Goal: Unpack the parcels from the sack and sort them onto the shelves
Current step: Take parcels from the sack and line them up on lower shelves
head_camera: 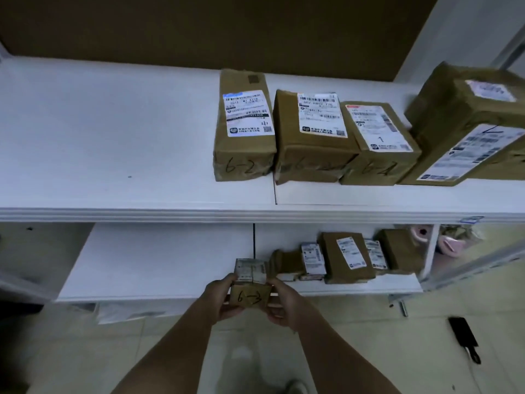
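A small brown parcel [250, 291], marked "6-3" on its near face and labelled on top, is gripped between both hands at the front edge of the lower shelf [159, 268]. The left hand [220, 298] is curled round its left side; the right hand [284, 304] is curled round its right side. Just beyond and right of the grip, a row of labelled parcels [345, 257] is seen on the same shelf. Above the grip, on the upper shelf [113, 132], four larger parcels [312, 137] are lined up, three marked "6-2". A black tool [464, 336] lies on the floor, right of the grip.
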{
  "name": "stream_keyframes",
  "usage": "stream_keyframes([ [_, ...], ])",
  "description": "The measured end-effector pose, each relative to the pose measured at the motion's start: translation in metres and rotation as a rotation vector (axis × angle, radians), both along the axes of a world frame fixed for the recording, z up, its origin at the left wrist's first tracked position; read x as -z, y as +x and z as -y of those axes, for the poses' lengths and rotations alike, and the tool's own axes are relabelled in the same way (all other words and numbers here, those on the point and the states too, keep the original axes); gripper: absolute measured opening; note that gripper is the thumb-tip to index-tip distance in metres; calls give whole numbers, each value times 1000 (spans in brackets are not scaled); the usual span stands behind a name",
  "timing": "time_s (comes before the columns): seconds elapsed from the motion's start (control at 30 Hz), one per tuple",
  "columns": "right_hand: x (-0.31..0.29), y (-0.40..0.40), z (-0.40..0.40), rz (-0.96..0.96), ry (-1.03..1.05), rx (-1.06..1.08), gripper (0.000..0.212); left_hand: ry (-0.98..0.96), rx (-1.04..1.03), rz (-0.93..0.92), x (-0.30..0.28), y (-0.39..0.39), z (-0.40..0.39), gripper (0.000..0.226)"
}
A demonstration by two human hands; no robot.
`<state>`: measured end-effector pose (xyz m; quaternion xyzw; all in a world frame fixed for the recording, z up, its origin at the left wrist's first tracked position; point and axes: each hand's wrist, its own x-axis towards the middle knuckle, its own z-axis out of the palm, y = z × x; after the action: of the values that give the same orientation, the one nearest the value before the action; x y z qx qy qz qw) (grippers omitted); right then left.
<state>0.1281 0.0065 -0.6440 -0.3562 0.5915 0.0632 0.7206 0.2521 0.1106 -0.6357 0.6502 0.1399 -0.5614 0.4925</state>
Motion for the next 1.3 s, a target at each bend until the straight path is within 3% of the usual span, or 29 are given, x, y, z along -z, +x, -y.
stream_keyframes([
  [0.53, 274, 29, 59, 115, -116, 61, 17, -151, -174, 184, 298, 11, 62, 25],
  [0.93, 334, 51, 57, 108, -207, 250, 24, -149, -207, 391, 356, 15, 82, 10],
  [1.17, 339, 58, 58, 95, -223, 347, 22, -55, -73, 508, 363, 20, 92, 33],
  [1.3, 339, 60, 59, 139, -144, 426, 17, -57, -51, 519, 366, 26, 95, 34],
])
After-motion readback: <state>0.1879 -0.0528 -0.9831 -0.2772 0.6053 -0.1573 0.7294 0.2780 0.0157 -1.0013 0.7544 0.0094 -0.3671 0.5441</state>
